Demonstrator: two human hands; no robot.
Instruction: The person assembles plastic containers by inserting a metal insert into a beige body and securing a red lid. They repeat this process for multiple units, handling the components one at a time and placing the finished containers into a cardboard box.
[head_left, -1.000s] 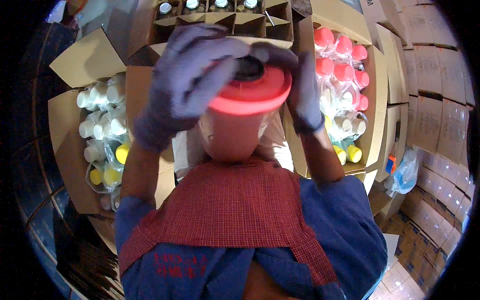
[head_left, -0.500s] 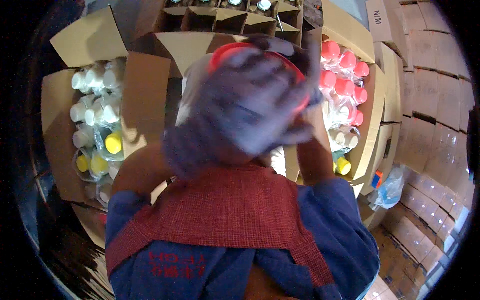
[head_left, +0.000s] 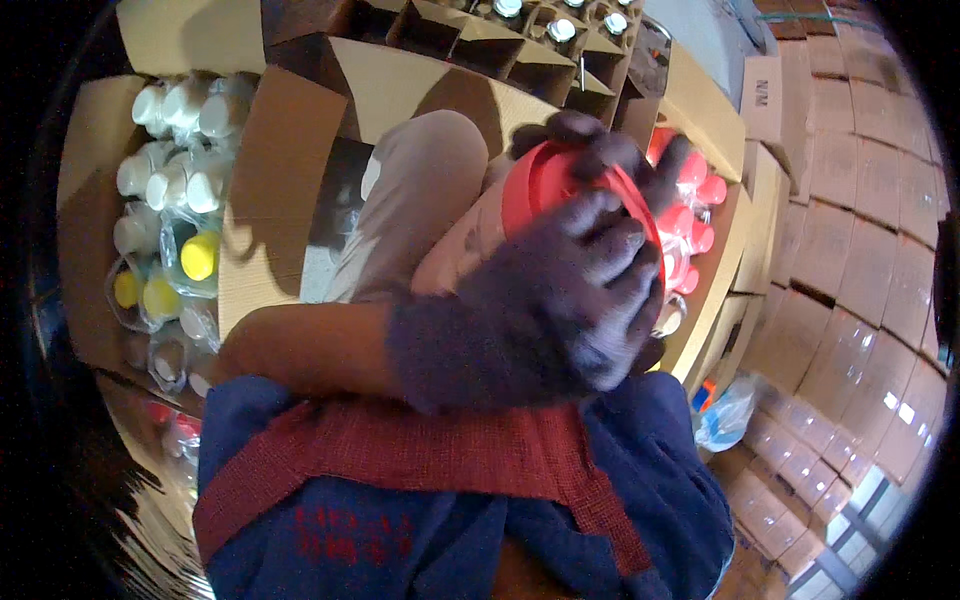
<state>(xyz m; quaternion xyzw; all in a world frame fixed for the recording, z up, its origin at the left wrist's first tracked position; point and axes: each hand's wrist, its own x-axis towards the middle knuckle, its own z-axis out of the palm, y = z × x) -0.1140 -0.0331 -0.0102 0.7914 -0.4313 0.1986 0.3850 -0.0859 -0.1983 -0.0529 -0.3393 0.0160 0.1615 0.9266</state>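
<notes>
A round red plastic tub or lid with a raised rim (head_left: 537, 185) is held tilted above my lap, slightly blurred. My left hand (head_left: 530, 300), in a dark grey knit glove, reaches across with its fingers curled over the open side and near rim. Behind the red piece, my right hand (head_left: 605, 145), gloved alike, wraps round the far edge; part of it is hidden. Whether anything small lies between the left fingers cannot be made out. The red piece covers part of the carton of red-capped bottles (head_left: 692, 215) on the right.
At left stands an open carton (head_left: 95, 235) of bottles with white caps and yellow caps (head_left: 200, 255). Ahead is a divided carton (head_left: 470, 62) with silver-capped bottles. Stacked boxes (head_left: 830, 240) line the right side, with a clear plastic bag (head_left: 727, 415) nearby.
Both hands and the red piece have moved right. The left hand has turned, its fingers now bent over the rim. My view has shifted, and my knees show more.
</notes>
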